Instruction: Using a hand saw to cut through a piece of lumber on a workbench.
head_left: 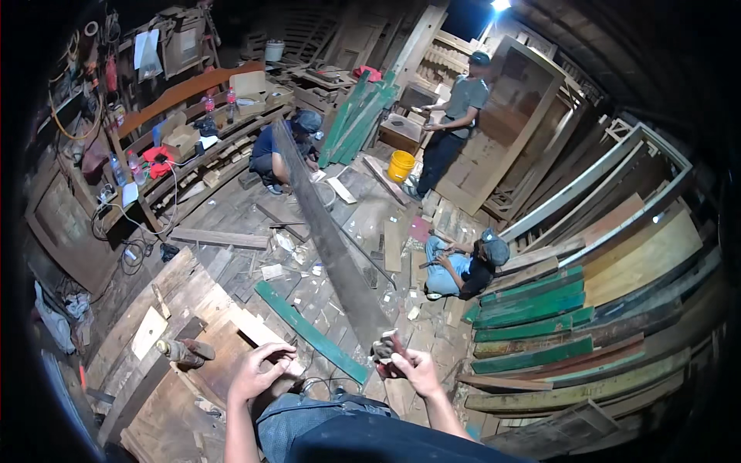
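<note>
Right hand (419, 373) grips a long saw-like tool (327, 239) at near centre; its long axis runs far and left. Left hand (261, 372) is half-curled; contents cannot be determined.

No lettering, numbers or signs I can read from here, any print on plastic bottles (231, 99) or hanging white sheet (147, 52) too small for me

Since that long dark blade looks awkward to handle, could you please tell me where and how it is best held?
Probably by the reddish handle at its near end, coming from the right, where the right hand grips: the long, flat blade looks widest there and narrows toward its far tip.
</note>
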Available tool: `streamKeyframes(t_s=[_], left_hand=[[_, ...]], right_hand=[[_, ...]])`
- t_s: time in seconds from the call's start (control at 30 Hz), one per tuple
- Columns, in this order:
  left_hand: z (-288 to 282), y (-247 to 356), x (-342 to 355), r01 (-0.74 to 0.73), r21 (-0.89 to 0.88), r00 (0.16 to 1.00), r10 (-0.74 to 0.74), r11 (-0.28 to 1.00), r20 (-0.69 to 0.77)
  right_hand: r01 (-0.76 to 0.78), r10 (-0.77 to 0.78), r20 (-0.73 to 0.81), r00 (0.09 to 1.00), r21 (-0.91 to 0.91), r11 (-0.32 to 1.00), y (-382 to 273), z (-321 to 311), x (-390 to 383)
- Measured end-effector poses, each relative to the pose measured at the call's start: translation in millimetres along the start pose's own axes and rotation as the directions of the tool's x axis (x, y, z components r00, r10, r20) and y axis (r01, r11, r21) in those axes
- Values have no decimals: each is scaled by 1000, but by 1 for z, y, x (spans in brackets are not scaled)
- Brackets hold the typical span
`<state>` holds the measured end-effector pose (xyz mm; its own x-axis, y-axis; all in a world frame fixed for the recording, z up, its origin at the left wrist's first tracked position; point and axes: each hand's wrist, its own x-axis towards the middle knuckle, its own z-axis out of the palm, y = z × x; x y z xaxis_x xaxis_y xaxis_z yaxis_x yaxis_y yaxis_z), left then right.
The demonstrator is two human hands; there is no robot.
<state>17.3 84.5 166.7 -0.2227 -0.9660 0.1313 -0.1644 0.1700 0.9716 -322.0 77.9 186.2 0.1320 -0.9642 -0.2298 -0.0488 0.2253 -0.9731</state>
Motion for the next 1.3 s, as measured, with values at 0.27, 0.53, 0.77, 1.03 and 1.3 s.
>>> streamKeyframes(t_s=[0.27,0.53,0.77,1.03,1.3], left_hand=[[-18,-8,-48,125,-79,978,-136,989,-155],[-26,-7,-62,188,-175,958,-220,966,-183],[-28,-14,-62,142,-130,974,-161,981,-157],[-27,-11,-53,134,-178,981,-156,975,-118],[-25,-12,-61,122,-162,979,-146,979,-144]], right_hand=[[44,-58,-93,994,-149,988,20,38,14],[518,-509,-98,855,150,842,25,14,45],[410,-349,-219,911,423,808,35,43,29],[558,-230,-574,786,499,663,56,29,16],[743,-632,-405,661,471,475,-35,25,5]])
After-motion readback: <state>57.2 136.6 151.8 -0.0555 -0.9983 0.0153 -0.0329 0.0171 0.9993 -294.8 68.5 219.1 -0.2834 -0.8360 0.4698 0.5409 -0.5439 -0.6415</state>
